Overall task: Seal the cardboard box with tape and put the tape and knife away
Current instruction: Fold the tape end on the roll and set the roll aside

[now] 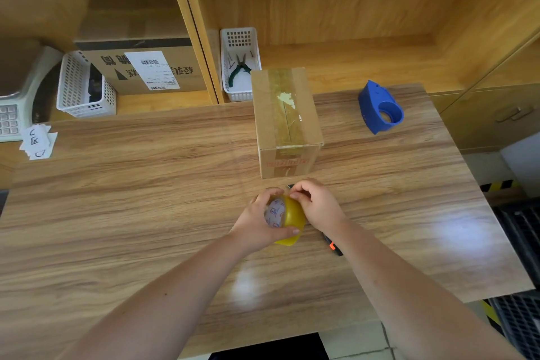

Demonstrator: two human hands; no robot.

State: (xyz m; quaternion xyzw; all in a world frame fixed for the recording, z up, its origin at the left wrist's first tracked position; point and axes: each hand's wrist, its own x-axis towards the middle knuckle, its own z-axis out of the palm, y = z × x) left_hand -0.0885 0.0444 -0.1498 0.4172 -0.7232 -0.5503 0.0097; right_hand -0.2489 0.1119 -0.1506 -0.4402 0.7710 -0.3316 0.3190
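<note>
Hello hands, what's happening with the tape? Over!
Both hands, left and right, gripping yellow tape roll. Brown cardboard box just beyond, tape strip along top. Black-and-orange knife under right wrist.

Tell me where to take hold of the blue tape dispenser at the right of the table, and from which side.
Take the blue tape dispenser across its flat-sided upper body, coming from above. It stands free on the table, with clear space around it, apart from the cardboard box. The round open ring at its near end looks awkward for a grip, so I would avoid it. Both hands are now on the tape roll.
</note>
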